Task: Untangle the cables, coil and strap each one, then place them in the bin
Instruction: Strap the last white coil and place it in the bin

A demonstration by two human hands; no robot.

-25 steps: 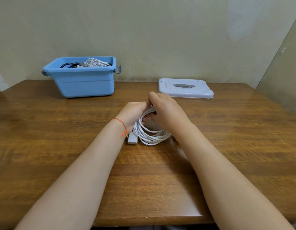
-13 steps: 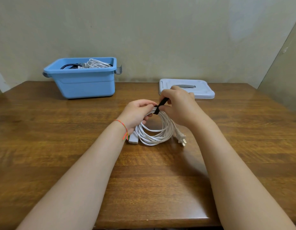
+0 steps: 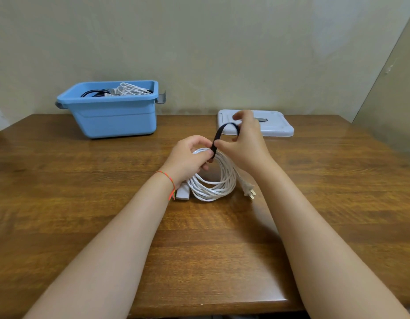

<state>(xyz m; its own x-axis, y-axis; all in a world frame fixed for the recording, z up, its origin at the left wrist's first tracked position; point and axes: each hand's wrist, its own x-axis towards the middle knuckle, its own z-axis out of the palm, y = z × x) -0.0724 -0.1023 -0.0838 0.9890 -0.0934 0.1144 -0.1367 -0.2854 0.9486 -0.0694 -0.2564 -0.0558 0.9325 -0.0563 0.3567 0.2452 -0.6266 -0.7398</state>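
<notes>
A coiled white power cable (image 3: 219, 180) stands on its edge on the brown wooden table (image 3: 84, 203), in front of the blue plastic bin (image 3: 116, 116) and to its right. The left hand (image 3: 187, 157) grips the top of the coil, fingers curled round it. The right hand (image 3: 245, 143) pinches a thin black fabric strap (image 3: 220, 132) that arches up from the coil. The two-pin plug (image 3: 248, 188) lies just right of the coil.

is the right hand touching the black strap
Touching. The head view shows the right hand pinching the black strap near its free end, pulling it up in a loop from the white cable coil.
</notes>
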